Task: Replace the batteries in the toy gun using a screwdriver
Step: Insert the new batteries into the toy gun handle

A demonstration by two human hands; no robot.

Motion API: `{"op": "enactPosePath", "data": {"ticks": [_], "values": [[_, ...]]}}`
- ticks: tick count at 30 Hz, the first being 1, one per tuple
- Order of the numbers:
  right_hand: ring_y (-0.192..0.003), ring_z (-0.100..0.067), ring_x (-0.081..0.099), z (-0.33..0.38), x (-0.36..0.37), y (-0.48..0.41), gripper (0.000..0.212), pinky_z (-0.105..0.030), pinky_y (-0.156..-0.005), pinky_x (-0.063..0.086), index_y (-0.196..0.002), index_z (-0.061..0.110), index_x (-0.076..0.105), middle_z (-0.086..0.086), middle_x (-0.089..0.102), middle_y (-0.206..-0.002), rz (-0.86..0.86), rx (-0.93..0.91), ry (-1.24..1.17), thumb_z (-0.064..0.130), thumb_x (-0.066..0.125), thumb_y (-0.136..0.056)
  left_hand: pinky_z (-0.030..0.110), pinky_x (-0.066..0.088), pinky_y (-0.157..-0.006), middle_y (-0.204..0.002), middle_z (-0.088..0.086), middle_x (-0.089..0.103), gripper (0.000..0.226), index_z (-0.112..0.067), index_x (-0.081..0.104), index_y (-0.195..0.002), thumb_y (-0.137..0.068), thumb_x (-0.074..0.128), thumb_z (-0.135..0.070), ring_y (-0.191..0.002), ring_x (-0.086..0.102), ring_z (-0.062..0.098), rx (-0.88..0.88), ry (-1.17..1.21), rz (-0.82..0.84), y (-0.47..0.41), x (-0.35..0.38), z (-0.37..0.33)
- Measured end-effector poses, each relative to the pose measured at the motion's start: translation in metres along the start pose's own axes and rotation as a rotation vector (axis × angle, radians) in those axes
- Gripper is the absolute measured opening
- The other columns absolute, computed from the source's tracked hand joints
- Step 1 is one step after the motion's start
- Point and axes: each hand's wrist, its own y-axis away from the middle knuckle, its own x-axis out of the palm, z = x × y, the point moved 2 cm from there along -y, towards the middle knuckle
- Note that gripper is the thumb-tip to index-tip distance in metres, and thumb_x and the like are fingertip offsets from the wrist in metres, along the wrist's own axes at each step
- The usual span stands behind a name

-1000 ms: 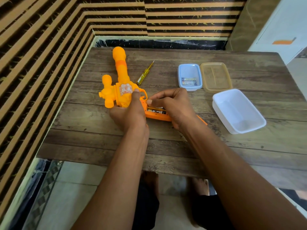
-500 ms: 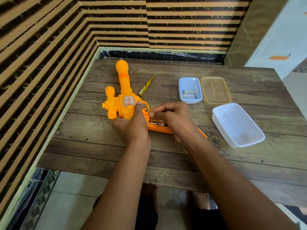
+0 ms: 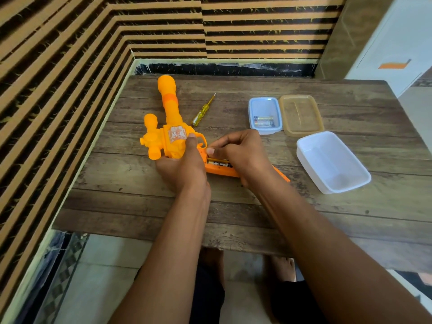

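my left hand [image 3: 184, 164] grips the toy gun [image 3: 171, 108], right hand [image 3: 243, 153] pinches a battery [image 3: 217, 163] in its open handle bay; next, i think, press it home, then screwdriver [image 3: 201, 115].

Soft, even daylight is filling the scene, seemingly coming from the right, where the white panel [image 3: 397, 43] is glowing palest. It is leaving only faint, blurry-edged shadows on the table [image 3: 140, 206] beneath the left hand [image 3: 184, 164] and right hand [image 3: 243, 155]. The white tub [image 3: 308, 169] is verging on washing out, while the floor [image 3: 105, 277] under the table is sitting dimmer. The wide lens is bending the striped wall [image 3: 58, 78] and stretching the forearms toward the edges, and fine detail is looking slightly smeared throughout.
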Motion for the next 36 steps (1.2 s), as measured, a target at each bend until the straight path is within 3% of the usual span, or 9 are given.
{"op": "enactPosePath", "data": {"ticks": [8, 12, 16, 19, 22, 27, 30, 33, 36], "values": [[-0.073, -0.009, 0.072, -0.005, -0.004, 0.003, 0.005, -0.023, -0.073, 0.059, -0.08, 0.006, 0.081, -0.012, 0.079, -0.08, 0.035, -0.054, -0.018, 0.002, 0.084, -0.079, 0.033, 0.061, -0.085, -0.105, -0.015, 0.074, 0.051, -0.022, 0.07, -0.126, -0.079, 0.091, -0.023, -0.09, 0.073, 0.003, -0.002, 0.019, 0.01, 0.001, 0.002, 0.001], [-0.082, -0.018, 0.074, -0.008, -0.005, 0.005, 0.008, -0.038, -0.088, 0.061, -0.087, -0.002, 0.081, -0.016, 0.08, -0.087, 0.086, -0.093, -0.044, -0.005, 0.08, -0.079, 0.031, 0.06, -0.084, -0.103, -0.017, 0.073, 0.051, -0.021, 0.069, -0.126, -0.08, 0.09, -0.02, -0.089, 0.072, 0.0, 0.005, 0.034, 0.024, 0.0, 0.001, 0.003], [-0.082, -0.036, 0.075, -0.006, 0.003, 0.007, 0.005, -0.052, -0.083, 0.062, -0.07, -0.001, 0.075, -0.022, 0.076, -0.08, 0.017, -0.147, -0.028, -0.003, 0.076, -0.075, 0.027, 0.057, -0.08, -0.102, -0.016, 0.073, 0.051, -0.019, 0.07, -0.126, -0.08, 0.09, -0.019, -0.086, 0.07, -0.002, 0.019, 0.043, 0.03, -0.001, 0.002, 0.003], [-0.059, -0.031, 0.059, -0.006, 0.012, 0.003, 0.026, -0.044, -0.062, 0.054, -0.059, -0.005, 0.062, -0.026, 0.061, -0.061, -0.078, -0.132, 0.008, 0.017, 0.073, -0.064, 0.031, 0.058, -0.08, -0.097, -0.018, 0.073, 0.043, -0.022, 0.071, -0.118, -0.08, 0.09, -0.019, -0.085, 0.072, 0.001, 0.013, 0.034, 0.034, -0.001, 0.001, 0.003], [-0.056, -0.017, 0.039, -0.002, 0.019, 0.001, 0.033, -0.039, -0.056, 0.038, -0.051, -0.002, 0.051, -0.015, 0.041, -0.052, -0.157, -0.082, 0.022, 0.025, 0.071, -0.055, 0.03, 0.058, -0.078, -0.09, -0.022, 0.072, 0.037, -0.031, 0.07, -0.106, -0.079, 0.09, -0.016, -0.081, 0.073, -0.002, 0.01, 0.049, 0.053, -0.001, 0.001, 0.002], [-0.054, -0.018, 0.039, -0.002, 0.017, 0.003, 0.032, -0.038, -0.055, 0.039, -0.051, -0.006, 0.052, -0.021, 0.041, -0.054, -0.154, -0.106, 0.008, 0.021, 0.07, -0.056, 0.034, 0.06, -0.082, -0.091, -0.021, 0.072, 0.038, -0.028, 0.069, -0.11, -0.079, 0.091, -0.019, -0.084, 0.073, 0.003, -0.006, 0.033, 0.035, -0.002, 0.001, 0.001], [-0.054, -0.018, 0.039, -0.002, 0.015, 0.002, 0.034, -0.039, -0.054, 0.039, -0.052, -0.006, 0.052, -0.017, 0.043, -0.054, -0.159, -0.104, 0.015, 0.022, 0.071, -0.054, 0.032, 0.059, -0.08, -0.095, -0.019, 0.072, 0.043, -0.023, 0.07, -0.117, -0.079, 0.091, -0.018, -0.085, 0.073, 0.003, -0.008, 0.036, 0.033, 0.0, 0.001, 0.0], [-0.051, -0.017, 0.038, -0.003, 0.016, 0.001, 0.031, -0.037, -0.053, 0.037, -0.048, -0.001, 0.052, -0.013, 0.04, -0.05, -0.176, -0.115, 0.013, 0.022, 0.073, -0.054, 0.03, 0.059, -0.078, -0.093, -0.02, 0.07, 0.039, -0.026, 0.067, -0.112, -0.081, 0.089, -0.017, -0.082, 0.071, 0.002, -0.024, 0.042, 0.036, 0.001, 0.002, -0.001], [-0.053, -0.019, 0.04, -0.003, 0.017, 0.002, 0.036, -0.038, -0.054, 0.04, -0.052, -0.007, 0.053, -0.029, 0.044, -0.054, -0.176, -0.118, 0.011, 0.023, 0.073, -0.055, 0.028, 0.058, -0.077, -0.095, -0.018, 0.07, 0.042, -0.022, 0.068, -0.118, -0.081, 0.089, -0.019, -0.083, 0.071, 0.004, -0.039, 0.039, 0.038, 0.001, 0.002, -0.001]]}}
